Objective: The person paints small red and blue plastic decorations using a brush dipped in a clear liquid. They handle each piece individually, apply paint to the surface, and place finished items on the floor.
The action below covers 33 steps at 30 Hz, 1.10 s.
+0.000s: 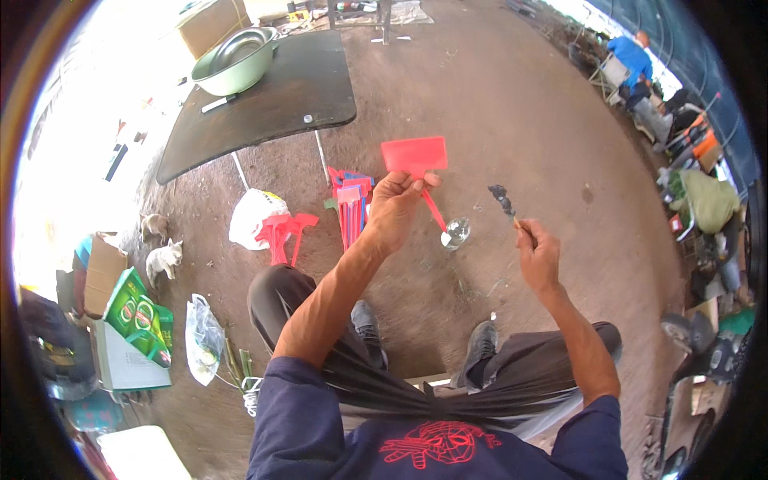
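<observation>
The left hand [394, 210] is closed in a pinch, thumb and fingers gripping a flat red plastic rectangle with a long thin red stalk [414, 154] just below its broad plate, held up in front of the body above the brown dirt floor [472, 104]. The stalk slants down to the right, its lower end beside a small clear round object [458, 232]; whether the two touch cannot be told. The right hand [538, 252] is curled nearly closed around the short handle of a slim stick with a ragged black tip [502, 200], which points up and to the left, well apart from the red plate. Beyond the left forearm stands a bundle of red and blue long-stalked plastic pieces [352, 212], and nearer the left knee is a cluster of similar red pieces [282, 230], in front of a white plastic bag [250, 210]. Farther off, a dark, round-cornered tabletop [312, 88] carries a pale green round basin [228, 76].
</observation>
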### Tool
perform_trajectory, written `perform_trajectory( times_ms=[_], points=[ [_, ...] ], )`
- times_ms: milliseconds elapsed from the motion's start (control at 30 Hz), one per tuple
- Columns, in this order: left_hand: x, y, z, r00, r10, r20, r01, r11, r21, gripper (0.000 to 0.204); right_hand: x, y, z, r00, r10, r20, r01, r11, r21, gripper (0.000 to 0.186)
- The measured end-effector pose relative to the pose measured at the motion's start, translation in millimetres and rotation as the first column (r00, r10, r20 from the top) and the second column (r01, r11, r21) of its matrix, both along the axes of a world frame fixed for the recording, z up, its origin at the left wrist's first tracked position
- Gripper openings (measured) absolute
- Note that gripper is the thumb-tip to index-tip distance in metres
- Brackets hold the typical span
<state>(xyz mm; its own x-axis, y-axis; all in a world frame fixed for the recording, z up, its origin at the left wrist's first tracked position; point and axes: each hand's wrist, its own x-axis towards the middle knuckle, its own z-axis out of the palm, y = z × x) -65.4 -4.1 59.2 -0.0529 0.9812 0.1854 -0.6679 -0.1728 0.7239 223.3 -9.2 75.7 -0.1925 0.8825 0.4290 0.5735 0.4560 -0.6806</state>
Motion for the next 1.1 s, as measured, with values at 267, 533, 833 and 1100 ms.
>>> perform_trajectory(
  times_ms=[267,533,833,1100],
  points=[
    [5.7,-19.6,30.5,0.995,-0.03,0.092,0.023,0.997,0.078,0.016,-44.0,-48.2,79.0,1.0,0.022,-0.015,-0.019,0.982,0.189,0.011],
    [22.0,-35.5,47.7,0.999,0.024,0.025,-0.027,0.991,0.13,0.012,-62.7,-64.1,107.5,0.998,-0.057,0.017,0.052,0.975,0.214,0.012],
    [43.0,-40.0,23.2,0.914,0.226,-0.338,-0.187,0.972,0.144,0.017,-56.9,-32.1,52.9,0.996,-0.022,0.085,-0.001,0.966,0.26,0.015],
    [47.2,-16.9,-38.3,0.873,0.221,-0.434,-0.21,0.975,0.073,0.019,-61.9,-9.1,-3.1,0.982,0.002,0.187,-0.044,0.975,0.219,0.014]
  ],
)
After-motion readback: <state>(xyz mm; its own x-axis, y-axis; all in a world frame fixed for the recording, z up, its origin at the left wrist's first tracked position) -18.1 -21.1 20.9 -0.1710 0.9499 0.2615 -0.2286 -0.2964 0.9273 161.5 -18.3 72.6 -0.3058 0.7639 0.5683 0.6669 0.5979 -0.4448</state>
